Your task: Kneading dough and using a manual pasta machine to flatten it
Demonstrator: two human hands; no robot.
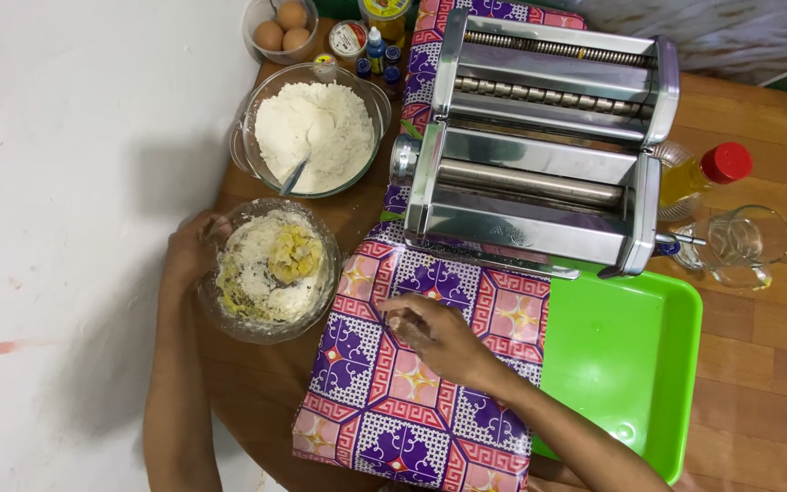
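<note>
Glass mixing bowl [270,273]: gripped at its 9 o'clock rim by left hand [191,251]; right hand [434,333], loosely curled, empty, lies at its 4 o'clock on patterned cloth [393,401].

Home kitchen, informal setup. Small round wooden bench [758,383] against a rough whitewashed wall [75,228]. Steel hand-crank pasta machine [539,155] on a purple patterned cloth [412,401]. Glass bowl of flour [313,129] with a spoon in it, second glass bowl of half-mixed dough [270,269], bowl of brown eggs [281,27], small bottles of food colouring [377,50], oil bottle with red cap [703,173], glass jug [740,244], green plastic tray [621,364]. Household baking goods, nothing commercial.
</note>
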